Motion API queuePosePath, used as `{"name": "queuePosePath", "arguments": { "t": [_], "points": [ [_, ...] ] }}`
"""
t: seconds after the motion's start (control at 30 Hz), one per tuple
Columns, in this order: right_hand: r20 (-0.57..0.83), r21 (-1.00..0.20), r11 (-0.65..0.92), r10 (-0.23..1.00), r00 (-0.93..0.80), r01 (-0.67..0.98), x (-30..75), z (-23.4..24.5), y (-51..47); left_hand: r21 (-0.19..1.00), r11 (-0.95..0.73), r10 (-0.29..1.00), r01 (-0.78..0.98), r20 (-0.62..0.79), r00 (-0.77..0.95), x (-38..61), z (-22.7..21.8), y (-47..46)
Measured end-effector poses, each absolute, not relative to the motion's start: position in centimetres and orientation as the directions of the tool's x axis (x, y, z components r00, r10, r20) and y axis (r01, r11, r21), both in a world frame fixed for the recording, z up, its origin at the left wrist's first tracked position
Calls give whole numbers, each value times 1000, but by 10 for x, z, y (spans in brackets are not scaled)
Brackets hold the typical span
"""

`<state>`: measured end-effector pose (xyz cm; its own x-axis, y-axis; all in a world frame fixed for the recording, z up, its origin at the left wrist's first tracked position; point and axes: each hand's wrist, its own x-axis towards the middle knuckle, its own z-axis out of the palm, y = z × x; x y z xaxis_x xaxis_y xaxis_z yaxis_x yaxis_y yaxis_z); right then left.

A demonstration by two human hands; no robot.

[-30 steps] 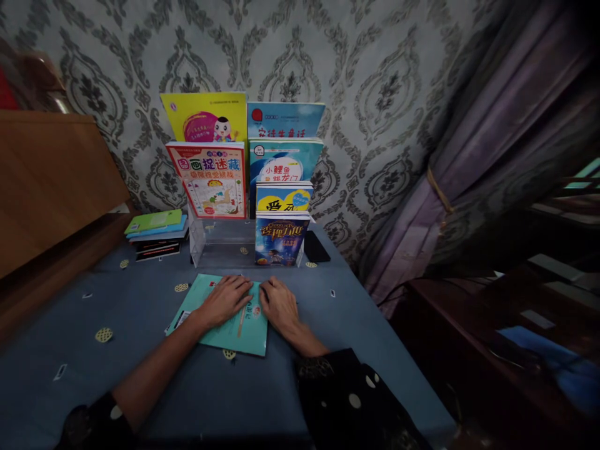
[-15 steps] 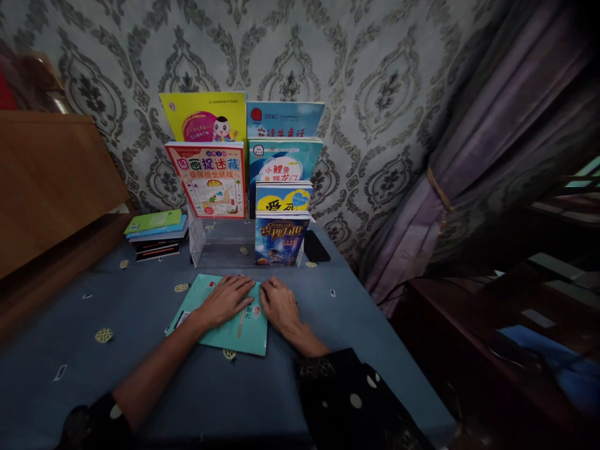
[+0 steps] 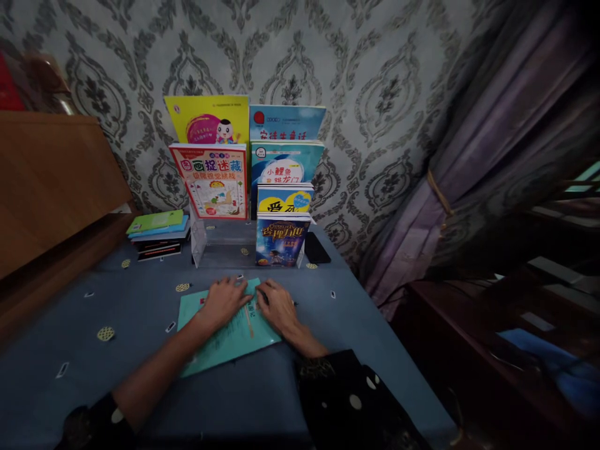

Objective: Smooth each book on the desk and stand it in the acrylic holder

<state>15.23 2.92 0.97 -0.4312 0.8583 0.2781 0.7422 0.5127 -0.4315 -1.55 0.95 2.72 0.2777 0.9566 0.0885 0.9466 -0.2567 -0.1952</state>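
Observation:
A turquoise book (image 3: 229, 344) lies tilted on the blue tablecloth in front of a clear display stand. My left hand (image 3: 225, 303) rests palm down across its upper part, fingers stretched out. At the book's upper right edge is my right hand (image 3: 280, 309), its fingers bent in and closed on that edge; the fingertips are partly hidden. Behind the hands, the clear stand (image 3: 220, 255) carries upright books: a dark blue book (image 3: 280, 240) in front on the right, and a red-bordered picture book (image 3: 215, 187) on the left.
Further back on the stand are a yellow book (image 3: 201, 115) and blue books (image 3: 288, 119). A stack of books (image 3: 157, 224) lies left of the stand, and a black phone (image 3: 317, 247) lies to its right. A wooden cabinet (image 3: 56, 181) borders the left, a purple curtain (image 3: 412, 231) the right.
The turquoise book has turned counterclockwise on the table under my hands, its lower right corner swinging right and up. My hands have shifted only slightly.

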Motion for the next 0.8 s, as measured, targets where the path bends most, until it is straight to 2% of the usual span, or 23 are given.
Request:
{"name": "queuePosePath", "arguments": {
  "t": [0.2, 0.37, 0.57, 0.67, 0.8],
  "points": [
    [353, -510, 602, 798, -489, 614, 154, 4, 31, -149, -173, 985, 974, -4, 174, -10, 32, 4],
    [372, -543, 605, 795, -479, 582, 154, 2, 34, -32, -369, 925, 929, 85, 371, -16, 13, 12],
    [376, -494, 609, 793, -480, 620, 153, 0, 34, 98, -502, 863, 859, 117, 491, -32, -2, 25],
    [379, -467, 595, 803, -460, 654, 153, 0, 34, 82, -513, 856, 854, 125, 502, -31, -2, 25],
    [357, -426, 587, 808, -469, 688, 154, 0, 35, -16, -435, 889, 900, 154, 432, -24, 3, 23]
  ]
}}
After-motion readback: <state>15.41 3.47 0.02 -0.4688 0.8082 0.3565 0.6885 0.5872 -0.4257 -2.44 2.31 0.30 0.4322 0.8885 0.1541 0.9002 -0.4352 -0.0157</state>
